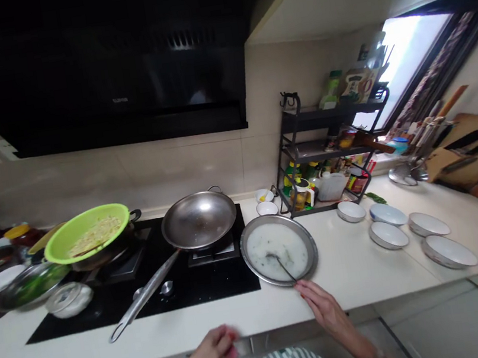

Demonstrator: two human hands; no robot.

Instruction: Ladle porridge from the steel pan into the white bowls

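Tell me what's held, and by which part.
Right hand: the spoon, by its handle's upper end. Left hand: too blurred to tell if it holds anything.

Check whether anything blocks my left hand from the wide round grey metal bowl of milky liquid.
Nothing visible does: only smooth white countertop lies between your left hand and the bowl. Your right hand, holding a thin metal utensil dipped in the liquid, is at the bowl's near right side, off that path.

On the hood [123,64], upper left of the frame, small blurred pale letters seem to read "SUPOR". On the packet [355,87] and bottle [332,88], upper right, the print is too blurred to read.
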